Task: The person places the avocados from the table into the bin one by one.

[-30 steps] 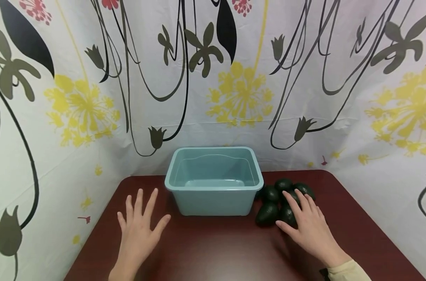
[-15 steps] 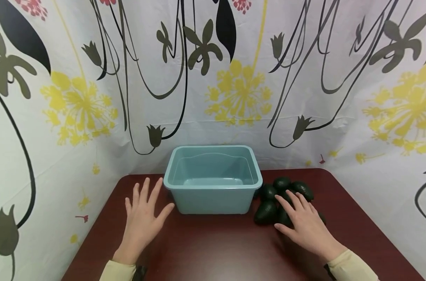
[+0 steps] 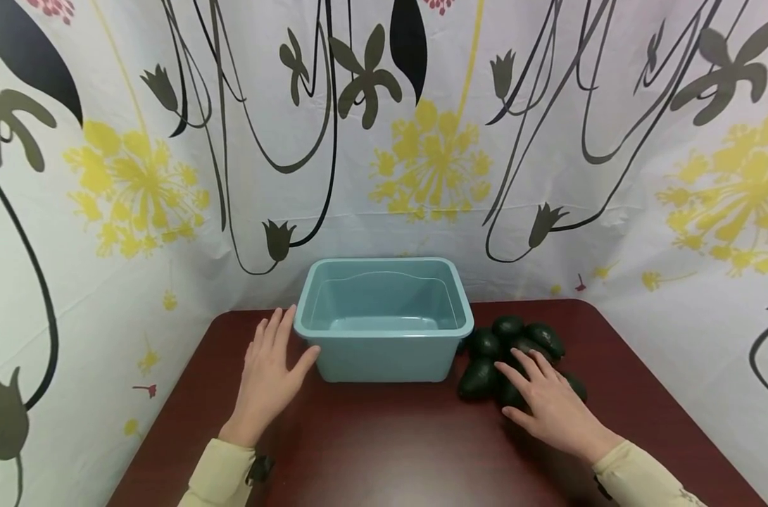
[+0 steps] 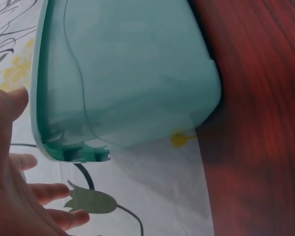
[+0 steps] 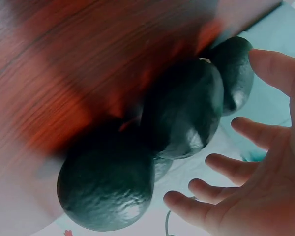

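A light blue plastic tub (image 3: 384,359) stands at the back of the table, and no contents show inside it in the head view. Beside its left front corner is my left hand (image 3: 267,384), fingers extended and thumb spread; the left wrist view shows the hand (image 4: 19,196) near the rim, holding nothing. Several dark green avocados (image 3: 479,380) lie grouped to the right of the tub. Over them hovers my right hand (image 3: 555,408), fingers spread and slightly bent. In the right wrist view the fingers (image 5: 236,169) are apart from the nearest avocado (image 5: 108,184).
The dark red-brown wooden table (image 3: 384,443) has rounded back corners. A white cloth (image 3: 384,176) printed with flowers and stems hangs behind it and along both sides. Light sleeves (image 3: 222,472) cover both forearms.
My left hand has moved forward and right, nearer the tub, and its fingers have drawn closer together. The right hand stays above the avocados with only a slight shift. The view has tilted slightly.
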`<control>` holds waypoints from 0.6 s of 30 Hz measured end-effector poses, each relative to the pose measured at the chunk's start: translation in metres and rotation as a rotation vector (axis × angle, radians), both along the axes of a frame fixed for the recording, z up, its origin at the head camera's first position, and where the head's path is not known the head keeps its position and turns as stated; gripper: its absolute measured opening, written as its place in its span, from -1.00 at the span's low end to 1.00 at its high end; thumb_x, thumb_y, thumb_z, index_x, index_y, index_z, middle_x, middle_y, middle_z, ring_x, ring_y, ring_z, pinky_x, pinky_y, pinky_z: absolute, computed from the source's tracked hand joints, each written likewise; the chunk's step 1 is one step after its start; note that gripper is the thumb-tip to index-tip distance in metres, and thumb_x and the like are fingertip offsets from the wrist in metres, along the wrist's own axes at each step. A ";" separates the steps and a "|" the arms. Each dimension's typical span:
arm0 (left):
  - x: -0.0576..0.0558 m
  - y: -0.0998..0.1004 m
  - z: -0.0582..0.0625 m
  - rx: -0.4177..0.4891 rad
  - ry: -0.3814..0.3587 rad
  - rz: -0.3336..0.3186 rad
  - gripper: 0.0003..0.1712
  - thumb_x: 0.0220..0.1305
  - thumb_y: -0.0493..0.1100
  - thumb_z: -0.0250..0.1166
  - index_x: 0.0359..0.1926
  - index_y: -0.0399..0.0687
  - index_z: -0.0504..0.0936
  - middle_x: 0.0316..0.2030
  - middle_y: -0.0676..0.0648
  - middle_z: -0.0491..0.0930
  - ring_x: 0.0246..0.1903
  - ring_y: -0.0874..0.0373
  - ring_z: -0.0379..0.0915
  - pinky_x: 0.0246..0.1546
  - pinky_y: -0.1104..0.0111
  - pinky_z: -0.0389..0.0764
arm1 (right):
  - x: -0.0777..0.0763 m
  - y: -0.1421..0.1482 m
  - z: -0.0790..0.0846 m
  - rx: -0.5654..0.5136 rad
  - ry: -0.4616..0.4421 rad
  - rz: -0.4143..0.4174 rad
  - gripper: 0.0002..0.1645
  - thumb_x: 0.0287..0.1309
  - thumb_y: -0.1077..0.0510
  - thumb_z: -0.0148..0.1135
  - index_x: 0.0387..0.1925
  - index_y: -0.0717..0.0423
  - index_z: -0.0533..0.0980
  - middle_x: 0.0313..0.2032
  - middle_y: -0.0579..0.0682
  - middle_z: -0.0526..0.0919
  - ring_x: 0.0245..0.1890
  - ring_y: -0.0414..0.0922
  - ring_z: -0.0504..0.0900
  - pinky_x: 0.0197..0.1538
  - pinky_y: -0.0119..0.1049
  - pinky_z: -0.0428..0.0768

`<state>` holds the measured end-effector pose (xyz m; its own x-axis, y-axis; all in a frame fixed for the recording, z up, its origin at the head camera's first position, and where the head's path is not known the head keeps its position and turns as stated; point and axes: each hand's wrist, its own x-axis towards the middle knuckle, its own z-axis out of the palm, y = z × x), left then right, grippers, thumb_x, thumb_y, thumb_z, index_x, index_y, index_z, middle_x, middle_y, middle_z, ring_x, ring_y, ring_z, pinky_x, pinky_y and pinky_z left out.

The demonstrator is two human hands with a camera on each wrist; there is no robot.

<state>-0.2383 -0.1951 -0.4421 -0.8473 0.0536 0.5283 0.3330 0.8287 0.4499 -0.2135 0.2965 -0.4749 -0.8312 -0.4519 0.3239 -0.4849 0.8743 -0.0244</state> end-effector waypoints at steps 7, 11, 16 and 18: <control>-0.007 0.003 0.000 0.074 -0.018 -0.020 -0.03 0.34 0.38 0.19 0.60 0.22 0.02 0.52 -0.16 0.10 0.47 -0.26 -0.03 0.23 -0.39 0.17 | -0.005 0.002 -0.001 0.024 -0.002 0.045 -0.06 0.04 -0.10 0.53 0.42 0.06 0.37 0.41 0.27 0.24 0.34 0.35 0.22 -0.07 0.31 0.56; -0.011 0.006 -0.001 0.130 -0.034 -0.028 -0.04 0.34 0.38 0.17 0.60 0.23 0.01 0.50 -0.08 0.14 0.44 -0.13 0.09 0.22 -0.30 0.29 | -0.007 0.004 -0.002 0.032 -0.001 0.053 -0.03 0.00 -0.05 0.56 0.41 0.11 0.36 0.38 0.30 0.28 0.30 0.32 0.27 -0.11 0.17 0.63; -0.016 0.007 -0.007 0.245 -0.086 -0.038 -0.08 0.36 0.39 0.14 0.59 0.31 0.02 0.50 0.02 0.16 0.44 -0.03 0.13 0.26 -0.24 0.30 | -0.009 0.007 -0.006 0.014 -0.039 0.052 -0.03 -0.01 -0.01 0.57 0.40 0.15 0.35 0.36 0.30 0.31 0.28 0.28 0.29 -0.10 0.06 0.65; -0.018 0.007 -0.010 0.315 -0.114 -0.053 -0.12 0.37 0.38 0.13 0.58 0.35 0.03 0.50 0.04 0.17 0.44 -0.02 0.13 0.26 -0.23 0.29 | -0.010 0.008 -0.008 0.005 -0.054 0.053 -0.04 -0.01 0.01 0.57 0.40 0.15 0.35 0.35 0.30 0.31 0.27 0.27 0.30 -0.06 0.06 0.64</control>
